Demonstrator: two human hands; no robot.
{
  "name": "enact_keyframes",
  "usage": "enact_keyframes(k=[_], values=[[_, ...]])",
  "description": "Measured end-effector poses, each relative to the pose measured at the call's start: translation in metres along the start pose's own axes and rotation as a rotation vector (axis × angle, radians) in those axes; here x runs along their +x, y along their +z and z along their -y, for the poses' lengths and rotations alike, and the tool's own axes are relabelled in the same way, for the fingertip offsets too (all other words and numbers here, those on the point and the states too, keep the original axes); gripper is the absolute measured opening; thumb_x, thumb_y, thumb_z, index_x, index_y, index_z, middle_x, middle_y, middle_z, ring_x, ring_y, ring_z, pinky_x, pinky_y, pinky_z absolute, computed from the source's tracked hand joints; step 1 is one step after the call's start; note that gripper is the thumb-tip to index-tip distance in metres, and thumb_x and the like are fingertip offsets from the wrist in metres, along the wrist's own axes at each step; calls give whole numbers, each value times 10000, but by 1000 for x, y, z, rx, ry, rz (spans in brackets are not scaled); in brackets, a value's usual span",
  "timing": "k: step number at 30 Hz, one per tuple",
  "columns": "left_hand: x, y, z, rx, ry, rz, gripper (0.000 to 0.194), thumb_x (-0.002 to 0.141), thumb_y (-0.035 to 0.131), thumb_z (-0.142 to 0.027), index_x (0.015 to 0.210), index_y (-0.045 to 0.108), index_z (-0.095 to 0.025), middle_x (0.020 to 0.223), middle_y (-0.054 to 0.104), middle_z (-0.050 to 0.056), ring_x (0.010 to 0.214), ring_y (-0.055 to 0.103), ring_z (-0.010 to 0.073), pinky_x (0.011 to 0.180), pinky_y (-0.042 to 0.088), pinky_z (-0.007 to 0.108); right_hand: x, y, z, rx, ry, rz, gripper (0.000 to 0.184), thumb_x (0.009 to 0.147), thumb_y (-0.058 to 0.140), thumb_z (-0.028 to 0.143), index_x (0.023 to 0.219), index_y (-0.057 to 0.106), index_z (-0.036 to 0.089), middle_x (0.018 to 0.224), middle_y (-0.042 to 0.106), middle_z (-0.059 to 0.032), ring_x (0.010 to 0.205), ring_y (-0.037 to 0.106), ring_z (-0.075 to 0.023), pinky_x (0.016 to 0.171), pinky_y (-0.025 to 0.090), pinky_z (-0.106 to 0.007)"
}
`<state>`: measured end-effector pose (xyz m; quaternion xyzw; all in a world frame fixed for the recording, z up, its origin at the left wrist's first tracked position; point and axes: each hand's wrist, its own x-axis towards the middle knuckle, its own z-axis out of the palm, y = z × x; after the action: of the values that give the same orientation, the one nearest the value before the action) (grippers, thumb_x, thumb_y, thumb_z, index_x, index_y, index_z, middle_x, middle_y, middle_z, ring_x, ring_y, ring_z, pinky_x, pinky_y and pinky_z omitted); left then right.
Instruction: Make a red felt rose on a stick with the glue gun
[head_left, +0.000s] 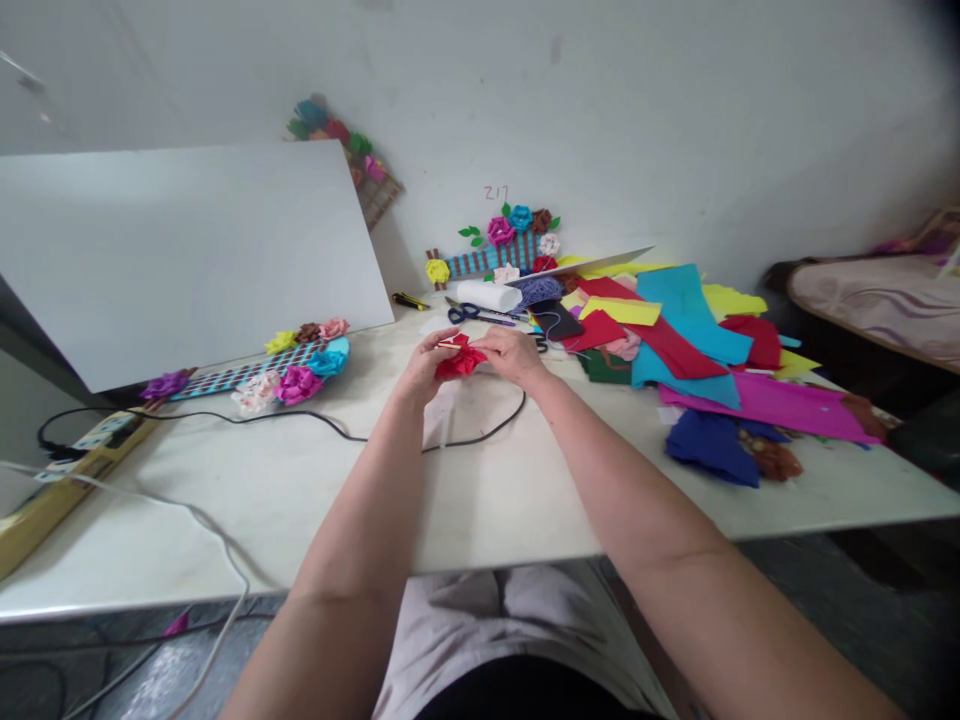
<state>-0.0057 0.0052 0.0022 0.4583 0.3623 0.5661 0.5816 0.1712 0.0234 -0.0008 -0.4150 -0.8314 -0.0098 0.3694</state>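
Over the middle of the white table, both my hands are closed on a red paper flower [459, 362]. My left hand [426, 366] grips its left side, and a thin pale stick [450, 345] lies across the red folds near those fingers. On the right side, the fingers of my right hand [510, 355] pinch the flower's edge. Its underside is hidden by my hands. Below them, a clear narrow strip [443, 428] and a black cable [495, 436] cross the table top. Dark-handled scissors [463, 313] lie just beyond my hands.
Coloured crepe paper sheets [690, 330] pile up at the right. Left stands a white board [187, 260] behind a woven piece with paper flowers [298, 384]. A power strip [90, 450] sits at the left edge. A yellow cutter [409, 301] and white roll [489, 295] lie behind.
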Motion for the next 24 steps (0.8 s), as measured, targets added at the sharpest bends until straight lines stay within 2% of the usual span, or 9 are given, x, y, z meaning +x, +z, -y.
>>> enact_keyframes(k=[7,15,20,24], values=[[1,0,0,-13,6,-1,477,569,672,-148,1042,612,-152,974,680,80,697,662,186,625,574,372,0,5,2,-1,-11,-52,261,880,548,214,1004,770,274,962,729,-34,876,642,-165,726,458,-256],[2,3,4,-20,25,-46,462,554,658,-163,1014,628,-160,961,675,64,690,647,177,600,569,348,-3,7,7,-59,11,-101,274,853,553,169,978,769,281,1023,713,-19,882,647,-163,678,439,-254],[5,3,4,-53,1,-57,452,565,656,-206,1014,622,-167,919,676,49,668,645,166,573,559,308,-5,4,11,-147,-47,-130,262,879,526,189,955,760,278,1029,710,-13,860,637,-152,629,405,-253],[5,6,5,-70,13,-64,389,620,717,-265,986,624,-173,913,685,48,686,651,166,580,556,296,-7,3,14,-187,-114,-127,282,911,478,176,922,749,253,1017,710,-26,876,624,-155,643,392,-264]])
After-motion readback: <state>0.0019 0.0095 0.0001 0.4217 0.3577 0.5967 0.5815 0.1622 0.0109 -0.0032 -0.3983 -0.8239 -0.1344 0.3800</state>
